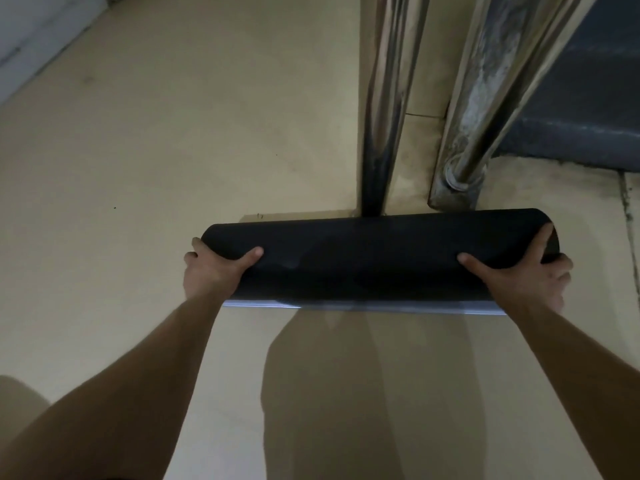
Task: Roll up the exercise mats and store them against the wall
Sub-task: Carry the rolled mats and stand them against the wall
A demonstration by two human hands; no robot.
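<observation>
left hand (214, 268) + right hand (519, 275): clasping rolled black mat (374, 261) | markings: apparently unbranded

No text, label, brand, number or sign can be read anywhere in this view.
</observation>
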